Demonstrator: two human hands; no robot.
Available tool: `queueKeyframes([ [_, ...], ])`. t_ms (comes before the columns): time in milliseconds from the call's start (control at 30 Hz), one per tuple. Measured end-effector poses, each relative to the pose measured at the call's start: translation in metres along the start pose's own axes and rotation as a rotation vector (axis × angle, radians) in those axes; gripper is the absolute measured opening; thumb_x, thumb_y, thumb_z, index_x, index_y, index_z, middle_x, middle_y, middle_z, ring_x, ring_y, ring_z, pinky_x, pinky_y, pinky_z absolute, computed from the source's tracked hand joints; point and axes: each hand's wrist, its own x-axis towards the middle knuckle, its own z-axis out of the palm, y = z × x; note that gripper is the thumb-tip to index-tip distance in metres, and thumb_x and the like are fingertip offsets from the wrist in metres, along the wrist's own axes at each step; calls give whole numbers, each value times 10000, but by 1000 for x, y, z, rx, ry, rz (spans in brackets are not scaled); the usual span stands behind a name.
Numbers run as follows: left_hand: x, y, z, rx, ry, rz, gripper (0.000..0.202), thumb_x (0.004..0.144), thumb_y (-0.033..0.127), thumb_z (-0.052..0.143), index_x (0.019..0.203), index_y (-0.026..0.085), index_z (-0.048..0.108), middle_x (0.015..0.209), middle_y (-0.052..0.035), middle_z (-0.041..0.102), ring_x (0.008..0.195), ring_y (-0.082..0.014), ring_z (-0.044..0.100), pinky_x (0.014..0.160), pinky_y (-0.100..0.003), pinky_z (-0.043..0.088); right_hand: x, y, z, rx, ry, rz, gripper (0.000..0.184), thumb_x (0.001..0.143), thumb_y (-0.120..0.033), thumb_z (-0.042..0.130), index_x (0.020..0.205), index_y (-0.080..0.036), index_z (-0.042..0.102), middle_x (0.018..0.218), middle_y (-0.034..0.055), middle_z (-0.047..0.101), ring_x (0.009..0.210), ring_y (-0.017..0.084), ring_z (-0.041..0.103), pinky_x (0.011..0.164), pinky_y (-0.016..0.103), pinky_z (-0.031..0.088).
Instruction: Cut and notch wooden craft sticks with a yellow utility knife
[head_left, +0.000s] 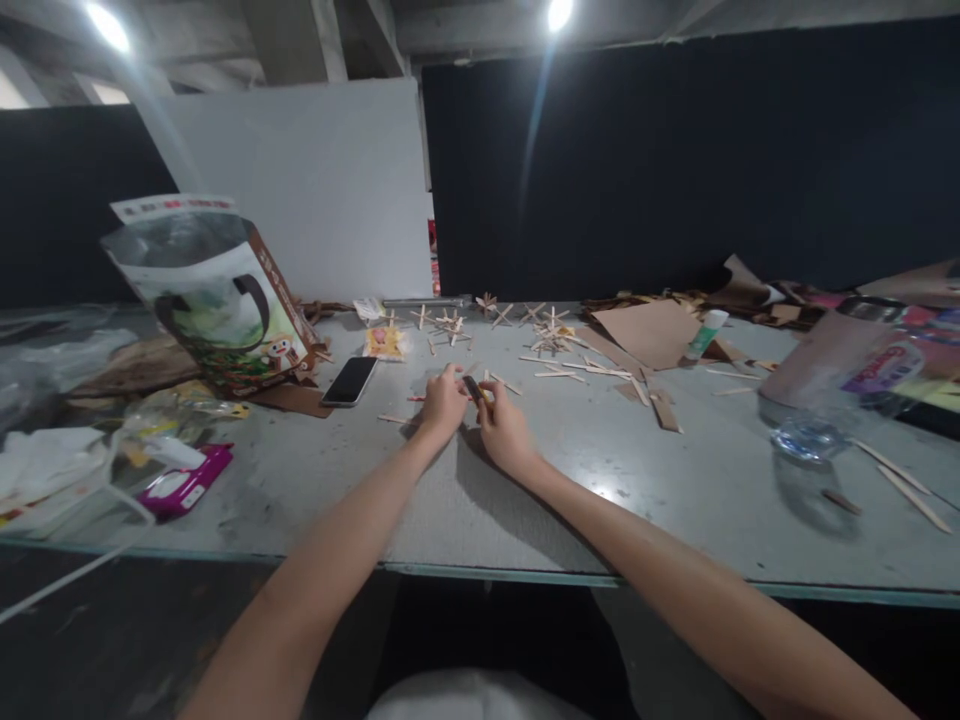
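Observation:
My right hand point(504, 425) is closed around a small black-and-yellow utility knife point(474, 388), whose dark end points up and left. Close beside it, my left hand point(444, 402) has its fingers pinched together near the knife's end; what they hold is too small to make out. A thin wooden stick point(397, 420) lies by my left wrist, and another stick point(504, 384) lies just beyond my right hand. Further back, several sticks form crossed, star-like bundles point(553, 332).
A phone point(350, 382), a snack packet point(385, 343) and a large printed bag point(217, 310) stand or lie left. Cardboard point(645, 332), a glue stick point(707, 333), a pink bottle point(832, 355) and a clear plastic cup point(810, 437) are right. A magenta device point(187, 483) lies front left.

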Motion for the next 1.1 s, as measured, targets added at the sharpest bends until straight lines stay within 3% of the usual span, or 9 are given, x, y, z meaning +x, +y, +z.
queueKeyframes([
  [267, 1, -2, -5, 6, -19, 51, 438, 852, -32, 562, 1185, 188, 742, 860, -101, 794, 799, -232, 734, 686, -281, 525, 4, -2, -4, 17, -7, 11, 331, 994, -281, 462, 1285, -178, 584, 825, 96, 750, 690, 265, 700, 690, 338, 492],
  [567, 4, -4, -8, -29, -40, 74, 286, 830, 2, 588, 834, 211, 783, 746, -49, 721, 785, -215, 676, 782, -293, 497, 8, -3, -13, 49, -13, 2, 328, 983, -283, 469, 1256, -171, 613, 772, 62, 719, 646, 237, 656, 672, 319, 468],
  [733, 14, -16, -25, -126, 18, -9, 247, 783, -10, 611, 734, 201, 729, 677, -27, 693, 749, -219, 672, 750, -300, 498, 4, -3, -19, 66, -15, -5, 301, 959, -293, 494, 1204, -192, 637, 698, 26, 688, 606, 224, 624, 645, 307, 444],
  [833, 20, -22, -37, -225, 69, -64, 189, 844, 48, 606, 769, 191, 703, 647, -15, 677, 674, -191, 665, 673, -270, 498, 4, -2, -26, 87, 9, -5, 317, 967, -322, 491, 1220, -186, 626, 697, 21, 686, 582, 211, 603, 631, 305, 441],
  [900, 21, -21, -37, -316, 85, -88, 135, 885, 91, 599, 890, 182, 699, 666, -10, 694, 582, -158, 648, 601, -245, 489, 6, -1, -30, 103, 39, 2, 330, 982, -350, 475, 1231, -179, 608, 714, 22, 685, 579, 206, 593, 626, 306, 437],
  [1000, 18, -12, -29, -476, 65, -105, 171, 914, 182, 651, 1085, 188, 643, 706, 0, 732, 521, -129, 659, 554, -216, 510, 9, 0, -33, 128, 88, 10, 347, 1009, -408, 443, 1240, -186, 577, 764, 22, 685, 585, 198, 586, 616, 305, 430],
  [1100, 13, 1, -18, -633, 25, -93, 245, 925, 288, 709, 1106, 192, 575, 725, -9, 755, 529, -133, 693, 597, -240, 570, 10, 1, -33, 144, 136, 6, 345, 1023, -451, 424, 1226, -207, 560, 816, 22, 683, 618, 198, 592, 615, 302, 424],
])
